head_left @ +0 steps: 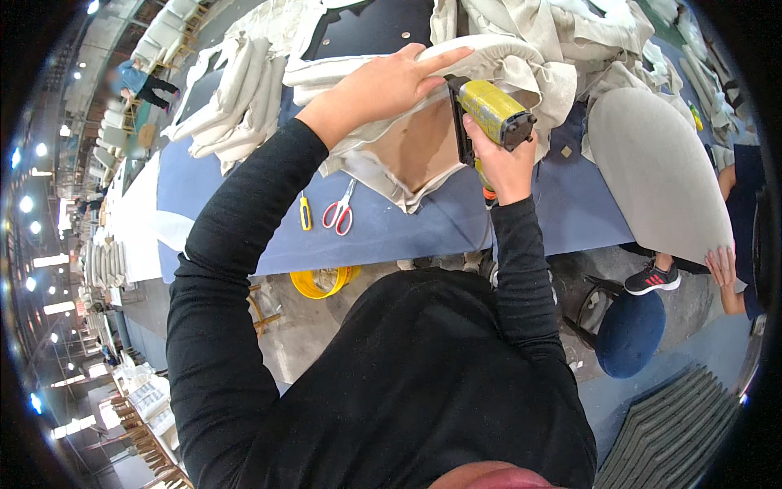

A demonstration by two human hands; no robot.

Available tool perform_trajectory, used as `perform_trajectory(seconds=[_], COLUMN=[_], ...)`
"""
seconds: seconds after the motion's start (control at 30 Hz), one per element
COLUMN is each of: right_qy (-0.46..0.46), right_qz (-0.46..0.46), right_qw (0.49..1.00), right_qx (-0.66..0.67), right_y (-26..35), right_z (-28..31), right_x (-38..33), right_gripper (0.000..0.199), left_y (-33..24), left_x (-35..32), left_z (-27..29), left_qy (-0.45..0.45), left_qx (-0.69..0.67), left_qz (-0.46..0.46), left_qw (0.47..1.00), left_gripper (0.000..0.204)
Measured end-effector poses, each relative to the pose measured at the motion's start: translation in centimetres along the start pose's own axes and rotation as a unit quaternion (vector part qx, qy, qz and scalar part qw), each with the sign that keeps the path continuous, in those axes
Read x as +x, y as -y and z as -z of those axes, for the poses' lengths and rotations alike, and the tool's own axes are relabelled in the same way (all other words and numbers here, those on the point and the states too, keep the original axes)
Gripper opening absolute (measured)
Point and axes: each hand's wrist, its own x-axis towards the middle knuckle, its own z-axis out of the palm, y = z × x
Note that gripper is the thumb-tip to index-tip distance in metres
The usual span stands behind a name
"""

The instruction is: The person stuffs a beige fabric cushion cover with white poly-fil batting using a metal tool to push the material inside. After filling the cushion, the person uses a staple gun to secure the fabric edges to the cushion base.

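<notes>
My right hand (509, 171) is wrapped round the grip of a yellow-green staple gun (493, 107) with a black nose. The gun's nose is at the edge of a cushion-like piece (415, 147) covered in cream fabric, with a bare tan underside showing. Across the far side of that piece reaches my left hand (376, 88), its index finger stretched toward the gun and resting on the fabric. Whether the gun's nose touches the piece I cannot tell. Nearer me on the blue tabletop (399, 240) lie red-and-white scissors (339, 215) and a yellow-handled screwdriver (305, 213).
Cream upholstered pieces (236, 102) are stacked at left, with more fabric beyond. At right, another person's hand (720, 266) touches a large grey padded panel (660, 167). Below the table are a yellow bucket (302, 286), a blue stool seat (631, 336) and stacked grey sheets (672, 432).
</notes>
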Motion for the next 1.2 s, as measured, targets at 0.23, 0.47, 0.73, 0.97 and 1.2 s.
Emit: perform_trajectory(seconds=[0.23,0.47,0.73,0.97,1.2], right_qy=[-0.003,0.020,0.047,-0.003,0.016], right_qz=[0.018,0.064,-0.005,-0.031,-0.037], right_qw=[1.000,0.997,0.999,0.999,0.999], right_qx=[-0.007,-0.040,-0.007,0.026,0.027], right_y=[0.3,1.8,1.3,-0.1,0.9], right_z=[-0.2,-0.7,-1.7,-2.4,-2.5], right_x=[-0.2,-0.9,-1.2,-2.2,-2.9], right_gripper=[0.028,0.029,0.030,0.032,0.037], left_y=[-0.2,-1.3,6.2,0.6,0.8], left_x=[0.0,-0.2,-0.5,-3.0,-4.1], left_z=[-0.2,1.3,2.0,0.8,-0.6], left_qy=[0.002,0.045,0.145,0.022,-0.039], left_qx=[0.010,0.005,-0.362,-0.063,0.035], left_qz=[-0.011,0.008,0.242,0.074,-0.007], left_qw=[1.000,0.999,0.889,0.995,0.999], left_gripper=[0.073,0.095,0.064,0.058,0.066])
